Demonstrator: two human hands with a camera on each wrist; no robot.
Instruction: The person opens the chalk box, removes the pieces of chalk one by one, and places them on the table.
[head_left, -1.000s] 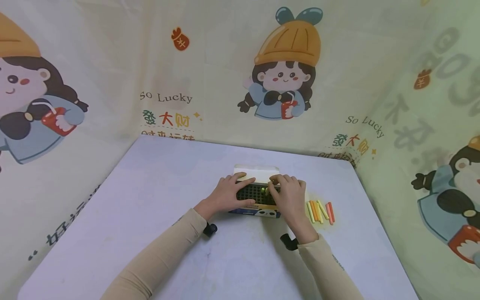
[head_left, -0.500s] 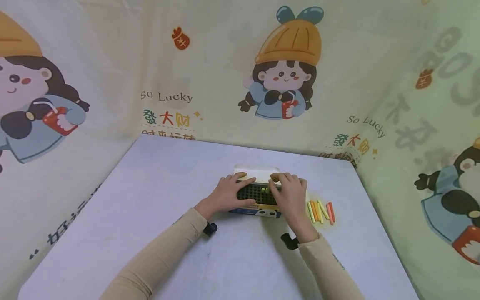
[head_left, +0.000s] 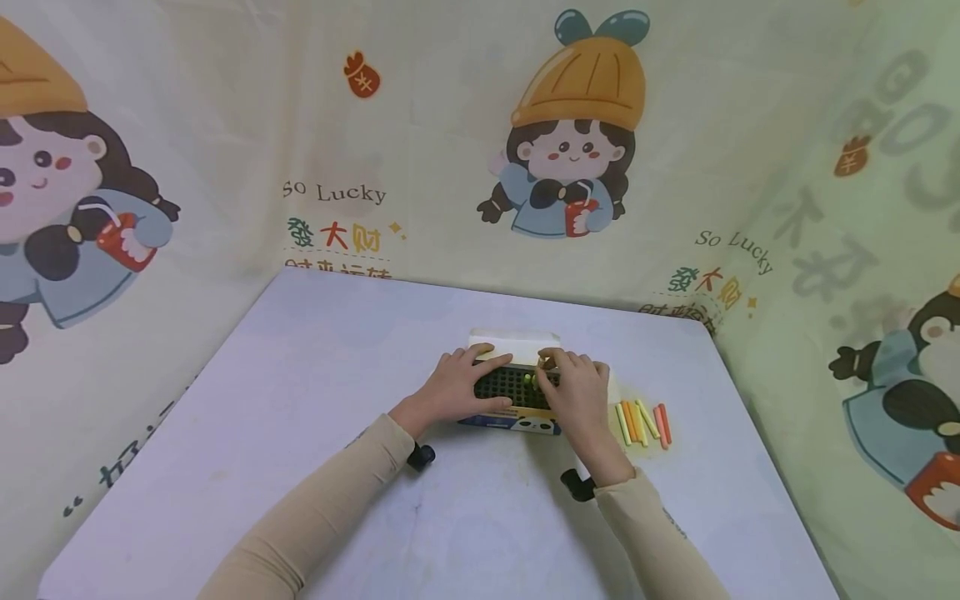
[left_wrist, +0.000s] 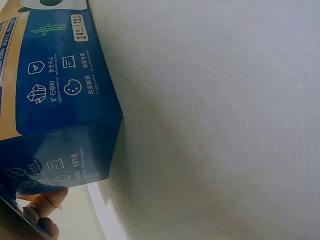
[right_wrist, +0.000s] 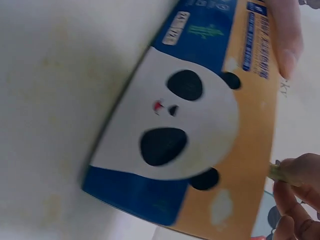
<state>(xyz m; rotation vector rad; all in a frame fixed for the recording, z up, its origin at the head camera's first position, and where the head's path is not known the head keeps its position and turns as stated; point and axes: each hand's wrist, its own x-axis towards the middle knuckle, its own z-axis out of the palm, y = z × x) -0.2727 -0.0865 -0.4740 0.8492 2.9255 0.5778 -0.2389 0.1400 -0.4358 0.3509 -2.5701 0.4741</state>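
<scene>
A blue and yellow chalk box (head_left: pixel 498 422) with a panda on its front stands on the table, its white lid flap raised at the back. A dark grid holder (head_left: pixel 504 385) shows in its open top. My left hand (head_left: pixel 453 390) holds the box's left end, thumb over the near edge and fingers toward the far edge. At the right end my right hand (head_left: pixel 583 400) pinches a yellow-green chalk stick (right_wrist: pixel 280 173) by the grid; its lower end is hidden in the right wrist view. Another green chalk stick (head_left: pixel 527 381) stands in a hole beside those fingertips.
Several loose chalk sticks, including an orange one (head_left: pixel 628 422) and a red one (head_left: pixel 664 425), lie to the right of the box on the white table (head_left: pixel 360 350). A patterned cloth (head_left: pixel 435 150) hangs behind the table and at its sides.
My right hand shifts very slightly at the right end of the grid, still pinching chalk. The left hand keeps its place on the box, and the loose sticks have not moved.
</scene>
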